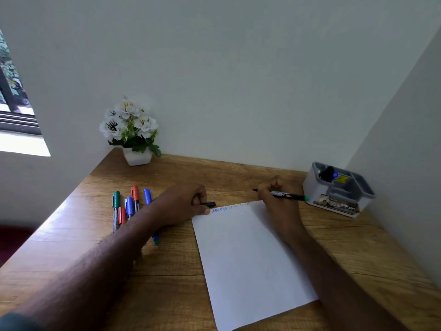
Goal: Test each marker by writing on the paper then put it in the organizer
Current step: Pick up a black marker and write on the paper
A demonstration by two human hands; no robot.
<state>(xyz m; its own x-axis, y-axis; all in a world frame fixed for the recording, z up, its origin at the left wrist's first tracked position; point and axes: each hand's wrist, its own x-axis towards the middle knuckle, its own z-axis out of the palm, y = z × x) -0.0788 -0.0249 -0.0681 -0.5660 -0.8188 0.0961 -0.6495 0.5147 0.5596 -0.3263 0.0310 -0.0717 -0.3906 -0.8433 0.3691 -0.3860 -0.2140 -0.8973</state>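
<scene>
the right hand (276,194) is curled round a marker (287,195) with a green end, held nearly level just past the top edge of the paper (250,259), its dark tip pointing left, above the desk (167,271). the left hand (183,204) rests at the paper's top left corner, thumb on the sheet, fingers closed on a black cap (208,204) that sticks out to the right. along the top edge of the paper runs a row of letters, blue at the left and fainter further right.

left of the left hand lies a cluster of capped markers (128,206): 1 green, 2 red, 2 blue, and another partly hidden under the forearm. the organizer (338,189), grey and white, stands at the far right of the desk near the wall, with a blue-ended marker upright in its back left compartment. a white pot of white flowers (133,132) sits at the far left corner.
</scene>
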